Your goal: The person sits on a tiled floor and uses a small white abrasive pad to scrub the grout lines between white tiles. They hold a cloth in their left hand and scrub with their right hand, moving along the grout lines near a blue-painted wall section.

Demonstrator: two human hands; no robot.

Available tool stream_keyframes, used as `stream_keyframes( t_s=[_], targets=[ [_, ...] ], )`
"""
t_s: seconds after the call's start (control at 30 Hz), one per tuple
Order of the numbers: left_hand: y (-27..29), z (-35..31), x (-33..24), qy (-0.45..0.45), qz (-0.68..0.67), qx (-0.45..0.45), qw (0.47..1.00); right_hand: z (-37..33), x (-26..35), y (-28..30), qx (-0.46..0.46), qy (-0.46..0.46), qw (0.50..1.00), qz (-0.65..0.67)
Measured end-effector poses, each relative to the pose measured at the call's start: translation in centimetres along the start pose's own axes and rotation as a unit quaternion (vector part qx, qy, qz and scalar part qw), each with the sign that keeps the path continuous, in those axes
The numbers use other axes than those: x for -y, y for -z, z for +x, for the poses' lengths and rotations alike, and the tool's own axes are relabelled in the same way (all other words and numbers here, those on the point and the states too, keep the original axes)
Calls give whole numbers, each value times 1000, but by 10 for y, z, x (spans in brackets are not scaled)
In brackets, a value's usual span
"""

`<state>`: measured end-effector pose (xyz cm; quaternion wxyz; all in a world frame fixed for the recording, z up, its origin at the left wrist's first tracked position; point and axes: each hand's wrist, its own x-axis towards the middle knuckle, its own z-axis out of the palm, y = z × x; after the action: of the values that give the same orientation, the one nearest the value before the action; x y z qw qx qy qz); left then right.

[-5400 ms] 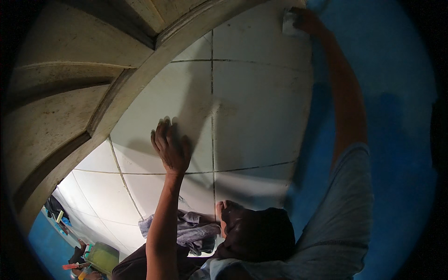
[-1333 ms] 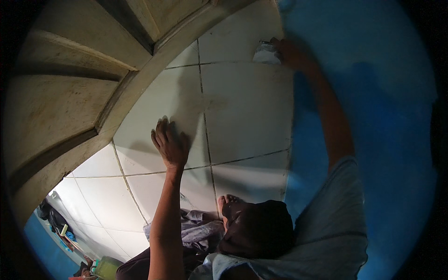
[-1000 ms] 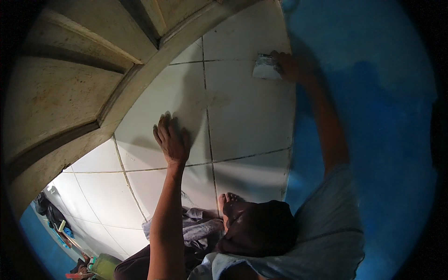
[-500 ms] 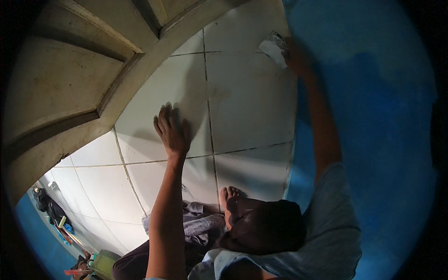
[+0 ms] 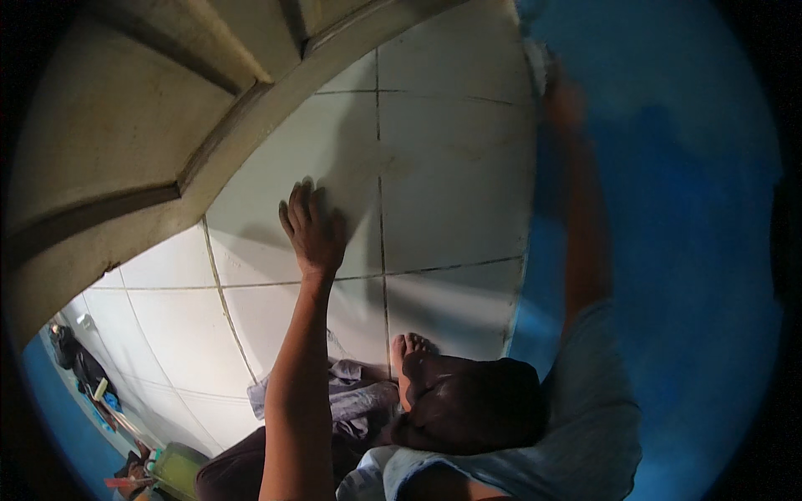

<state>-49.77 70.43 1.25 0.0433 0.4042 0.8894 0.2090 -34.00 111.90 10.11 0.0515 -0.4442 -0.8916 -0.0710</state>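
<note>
I have the left hand [image 5: 314,230] palm-down over the glossy white tiles [image 5: 455,184], its fingers loosely spread and gripping nothing. The right hand [image 5: 570,104] is smeared by blur, but I can make out its fingers closed on a thin, pale, flat piece [image 5: 537,67], which sits at the seam where the tiles meet the smooth blue wall [image 5: 693,250]; whether its edge touches the wall, I cannot tell. Dark, gritty grout lines cross the tiles. I also see scuffed, panelled wood [image 5: 109,142] curving at upper left and a crumpled grey cloth [image 5: 363,401] beside a bare foot [image 5: 407,349].
</note>
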Motion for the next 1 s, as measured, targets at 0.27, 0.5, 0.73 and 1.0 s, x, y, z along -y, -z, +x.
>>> stream_keyframes(
  t_s=[0.27, 0.5, 0.73, 1.0],
  targets=[
    [2, -1, 2, -1, 8, 2, 1000, 78, -37, -63, -32, 202, 976, 75],
    [-3, -1, 1, -5, 21, -4, 1000, 86, -50, -89, 51, 251, 967, -17],
    [-7, -3, 7, -8, 34, -9, 999, 76, -47, -81, 137, 201, 965, -104],
    [-5, -4, 5, -8, 9, -25, 1000, 63, -62, -79, 202, 203, 949, -136]
  ],
)
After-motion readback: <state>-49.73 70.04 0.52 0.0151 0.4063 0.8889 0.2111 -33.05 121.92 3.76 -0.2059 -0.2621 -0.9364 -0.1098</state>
